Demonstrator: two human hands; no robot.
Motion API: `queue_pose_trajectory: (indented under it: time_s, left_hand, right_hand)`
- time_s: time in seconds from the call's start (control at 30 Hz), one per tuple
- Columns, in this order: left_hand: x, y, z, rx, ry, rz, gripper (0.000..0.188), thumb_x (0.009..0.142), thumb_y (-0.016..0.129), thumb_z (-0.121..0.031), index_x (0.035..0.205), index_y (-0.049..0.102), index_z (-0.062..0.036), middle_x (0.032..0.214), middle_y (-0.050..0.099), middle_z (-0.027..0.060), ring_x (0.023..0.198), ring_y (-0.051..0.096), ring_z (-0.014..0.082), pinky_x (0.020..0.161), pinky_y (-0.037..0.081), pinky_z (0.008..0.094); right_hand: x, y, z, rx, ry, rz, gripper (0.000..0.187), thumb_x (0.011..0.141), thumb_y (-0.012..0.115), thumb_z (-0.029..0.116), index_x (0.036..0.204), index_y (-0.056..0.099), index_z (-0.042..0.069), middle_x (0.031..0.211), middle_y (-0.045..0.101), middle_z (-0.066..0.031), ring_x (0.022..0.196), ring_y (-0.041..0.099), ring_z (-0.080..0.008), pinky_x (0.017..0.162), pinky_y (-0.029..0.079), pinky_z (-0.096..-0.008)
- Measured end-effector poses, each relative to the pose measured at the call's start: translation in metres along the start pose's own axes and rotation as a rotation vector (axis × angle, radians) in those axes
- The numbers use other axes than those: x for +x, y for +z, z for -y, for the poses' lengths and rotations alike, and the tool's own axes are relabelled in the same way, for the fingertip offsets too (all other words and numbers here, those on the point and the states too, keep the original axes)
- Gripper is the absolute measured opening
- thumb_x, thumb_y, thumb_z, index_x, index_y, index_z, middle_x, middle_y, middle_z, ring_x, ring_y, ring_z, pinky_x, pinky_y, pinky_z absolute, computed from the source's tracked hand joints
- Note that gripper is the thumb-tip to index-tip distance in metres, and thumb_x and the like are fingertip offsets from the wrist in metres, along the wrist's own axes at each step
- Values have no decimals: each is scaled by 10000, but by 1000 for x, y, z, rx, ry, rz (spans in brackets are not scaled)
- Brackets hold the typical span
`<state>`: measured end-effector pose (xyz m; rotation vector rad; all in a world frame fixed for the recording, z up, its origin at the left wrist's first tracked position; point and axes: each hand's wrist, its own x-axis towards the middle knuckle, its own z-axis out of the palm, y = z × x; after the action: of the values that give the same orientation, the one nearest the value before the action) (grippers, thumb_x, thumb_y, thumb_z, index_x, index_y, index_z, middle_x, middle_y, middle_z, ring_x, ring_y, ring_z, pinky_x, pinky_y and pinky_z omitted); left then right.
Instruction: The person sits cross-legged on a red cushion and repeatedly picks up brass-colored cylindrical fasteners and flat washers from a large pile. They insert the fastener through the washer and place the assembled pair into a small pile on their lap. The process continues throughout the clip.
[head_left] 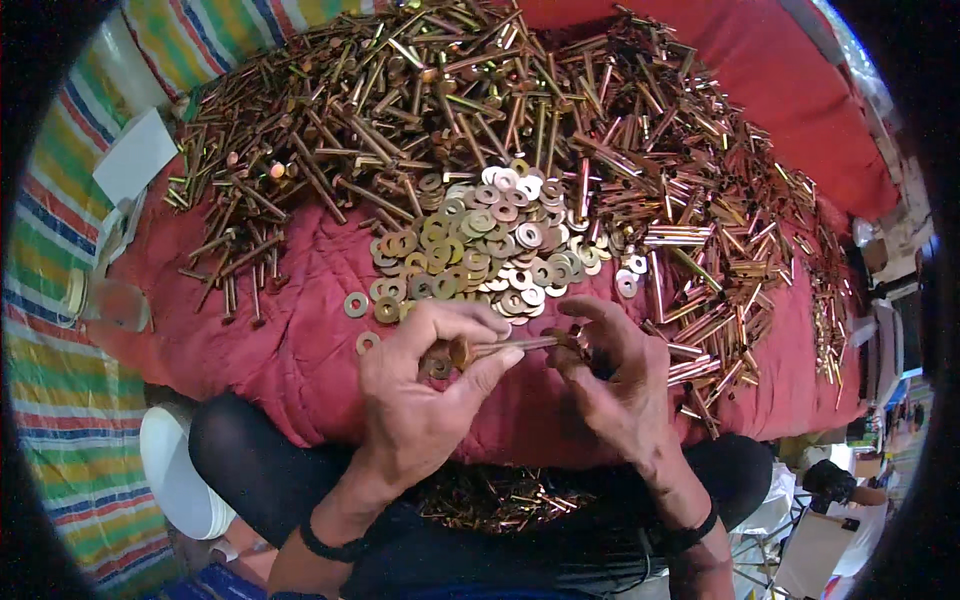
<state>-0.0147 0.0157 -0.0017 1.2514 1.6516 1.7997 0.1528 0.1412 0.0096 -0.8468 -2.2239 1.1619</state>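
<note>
A red quilt point(310, 370) spreads beneath everything, with a great heap of long bolts point(330, 130) at its far side, a mass of coppery tubes point(690, 240) to the right, and flat washers point(470, 240) piled near the middle. Nearer, a smaller heap of metal pieces point(510, 500) lies by the lap. The left hand point(415, 395) pinches one bolt point(510, 346) near its head; the right hand point(625, 385) curls narrowly around a small coppery part point(568, 340), blurred, at its right end. This piece looks mid-assembly, with plenty left; finished ones cannot be told apart.
</note>
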Motion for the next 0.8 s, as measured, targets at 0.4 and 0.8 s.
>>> queue_pose_trajectory:
  time_s: [0.4, 0.8]
  left_hand:
    - [-12, 11, -3, 458, 328, 163, 199, 789, 775, 73, 924, 655, -10, 943, 692, 160, 860, 713, 323, 724, 577, 399]
    - [2, -12, -3, -287, -336, 57, 133, 796, 817, 67, 853, 716, 3, 944, 744, 113, 802, 671, 132, 738, 538, 267]
  right_hand:
    - [-9, -11, 7, 67, 12, 92, 309, 865, 705, -32, 1174, 705, -36, 894, 743, -81, 730, 695, -155, 672, 560, -318]
    - [11, -41, 2, -26, -140, 182, 344, 876, 696, -23, 1220, 700, -13, 1016, 684, -153, 834, 675, -276, 738, 543, -357]
